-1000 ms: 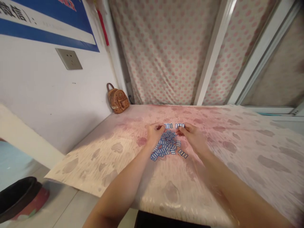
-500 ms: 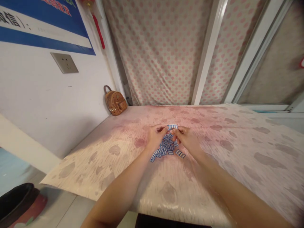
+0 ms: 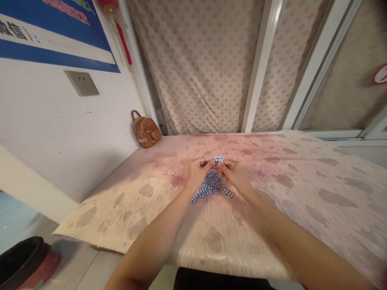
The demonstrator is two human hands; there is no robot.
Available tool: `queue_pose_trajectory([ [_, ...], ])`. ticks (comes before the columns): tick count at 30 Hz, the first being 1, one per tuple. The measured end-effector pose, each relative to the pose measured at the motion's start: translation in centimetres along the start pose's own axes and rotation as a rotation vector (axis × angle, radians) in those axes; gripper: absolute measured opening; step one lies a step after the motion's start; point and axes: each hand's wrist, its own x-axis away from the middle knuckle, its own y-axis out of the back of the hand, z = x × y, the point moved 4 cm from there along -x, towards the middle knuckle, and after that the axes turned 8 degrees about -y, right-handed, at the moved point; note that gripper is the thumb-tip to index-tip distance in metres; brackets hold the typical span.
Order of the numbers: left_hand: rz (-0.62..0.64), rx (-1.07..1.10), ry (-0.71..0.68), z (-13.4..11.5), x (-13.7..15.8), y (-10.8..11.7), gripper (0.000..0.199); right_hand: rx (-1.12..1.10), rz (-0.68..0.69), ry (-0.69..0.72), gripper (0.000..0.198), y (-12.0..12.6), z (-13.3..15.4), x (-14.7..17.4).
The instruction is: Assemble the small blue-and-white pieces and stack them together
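Observation:
Between both hands, just above the table, is a small blue-and-white striped piece (image 3: 219,159), pinched at its left and right ends. My left hand (image 3: 199,171) grips the left end with thumb and fingers. From the other side my right hand (image 3: 233,172) pinches the right end, its fingers curled. Below and between the wrists lies a pile of similar small blue-and-white pieces (image 3: 211,186), loosely heaped on the patterned tablecloth (image 3: 151,225). One such piece (image 3: 228,193) lies apart, right of the pile near my right wrist. Exactly what the pieces are is too small to tell.
A small brown backpack (image 3: 147,131) stands at the table's far left corner against the wall. Behind the table hangs a dotted curtain (image 3: 205,72). A wall socket (image 3: 81,83) is at left. On the floor at lower left stands a dark-rimmed bin (image 3: 30,257).
The camera view has shifted slightly. Both hands stay in nearly the same place, still pinching the striped piece; the pile looks unchanged.

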Motion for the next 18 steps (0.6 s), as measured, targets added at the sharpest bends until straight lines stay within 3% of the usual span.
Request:
queue_pose_trajectory([
  [3,-0.033,-0.024,0.001,0.1,-0.2,0.3,0.017,0.107,-0.032,0.044,0.029,0.1,-0.1,0.0],
  [6,-0.069,-0.039,0.042,0.2,-0.5,0.9,0.015,0.291,-0.206,0.158,0.019,0.8,0.4,0.2],
  [8,-0.076,-0.041,0.058,0.1,-0.8,1.2,0.016,0.371,-0.258,0.267,0.034,1.0,1.0,0.5],
  [10,-0.072,-0.04,0.048,-0.1,-0.9,1.3,0.017,0.425,-0.231,0.379,0.044,0.8,1.6,0.8],
  [13,-0.054,-0.023,0.043,-0.3,-0.8,1.1,0.02,0.502,-0.191,0.488,0.041,0.6,2.1,1.0],
  [18,-0.031,0.019,0.073,-0.3,-0.6,1.0,0.02,0.494,-0.202,0.515,0.03,0.6,2.1,0.8],
])
